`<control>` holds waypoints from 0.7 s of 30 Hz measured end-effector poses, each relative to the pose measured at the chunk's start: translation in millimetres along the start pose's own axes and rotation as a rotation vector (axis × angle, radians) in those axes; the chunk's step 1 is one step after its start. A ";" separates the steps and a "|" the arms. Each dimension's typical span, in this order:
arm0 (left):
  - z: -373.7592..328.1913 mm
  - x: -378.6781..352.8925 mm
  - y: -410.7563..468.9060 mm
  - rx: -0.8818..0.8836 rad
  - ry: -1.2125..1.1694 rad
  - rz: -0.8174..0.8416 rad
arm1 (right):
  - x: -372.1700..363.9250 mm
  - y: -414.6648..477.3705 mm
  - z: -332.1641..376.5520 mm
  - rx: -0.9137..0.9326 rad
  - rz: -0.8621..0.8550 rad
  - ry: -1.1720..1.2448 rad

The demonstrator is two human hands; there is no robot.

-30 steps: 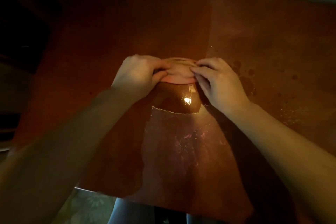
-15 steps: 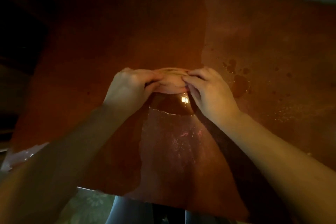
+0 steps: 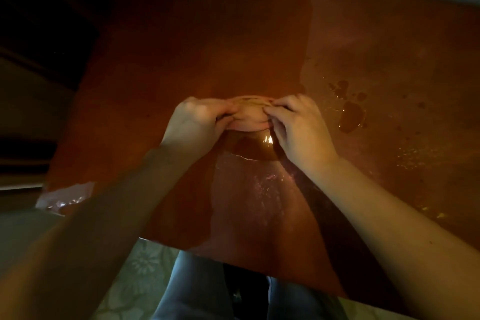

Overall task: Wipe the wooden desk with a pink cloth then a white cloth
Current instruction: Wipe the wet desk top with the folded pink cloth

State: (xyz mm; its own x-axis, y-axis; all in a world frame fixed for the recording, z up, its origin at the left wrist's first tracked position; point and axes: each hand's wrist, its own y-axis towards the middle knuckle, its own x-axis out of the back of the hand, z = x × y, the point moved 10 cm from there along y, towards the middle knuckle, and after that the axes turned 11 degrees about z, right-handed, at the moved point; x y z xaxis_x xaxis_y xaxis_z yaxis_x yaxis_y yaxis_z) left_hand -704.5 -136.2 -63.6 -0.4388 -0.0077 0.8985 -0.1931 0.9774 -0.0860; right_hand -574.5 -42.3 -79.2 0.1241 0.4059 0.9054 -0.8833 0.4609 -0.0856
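Wooden desk (image 3: 181, 47) carries puddles (image 3: 350, 114) in dim light.

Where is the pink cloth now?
In the head view, the pink cloth sits centrally on the desk, gripped between the left hand and right hand, beyond a puddle.

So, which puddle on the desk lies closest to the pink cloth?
The glinting puddle at the pink cloth, on its near side; the other puddles lie apart, farther right.

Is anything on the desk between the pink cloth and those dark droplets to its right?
Nothing visible. The left hand and right hand grip the pink cloth; only desk surface lies from there to the droplets.
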 end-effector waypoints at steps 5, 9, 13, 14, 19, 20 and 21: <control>-11.7 -8.7 -46.0 0.112 -0.063 0.037 | -8.1 -51.4 24.0 0.044 0.021 0.038; -16.3 -12.7 -59.5 0.091 -0.072 0.051 | -10.6 -67.9 37.3 0.112 0.028 0.020; -5.9 2.1 -30.0 0.129 -0.027 0.041 | 1.4 -23.6 31.3 0.083 0.042 -0.068; -2.3 2.6 -24.0 0.154 -0.023 0.063 | 1.4 -14.9 28.9 0.056 0.070 -0.076; -15.8 -10.9 -51.0 0.175 0.018 0.136 | -7.8 -42.4 39.0 0.043 0.145 -0.046; -20.7 -14.2 -65.2 0.171 0.016 0.126 | -11.6 -56.2 43.2 0.063 0.154 -0.040; -25.0 -17.4 -78.6 0.167 0.011 0.115 | -16.4 -68.9 47.6 0.082 0.174 -0.037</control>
State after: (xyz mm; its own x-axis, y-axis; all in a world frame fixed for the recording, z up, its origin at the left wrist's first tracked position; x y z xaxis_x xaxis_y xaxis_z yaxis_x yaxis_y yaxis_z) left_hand -659.7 -207.6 -61.7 -0.4568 0.1057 0.8833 -0.2858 0.9229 -0.2582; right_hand -537.2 -118.4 -68.3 -0.0489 0.4442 0.8946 -0.9239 0.3201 -0.2094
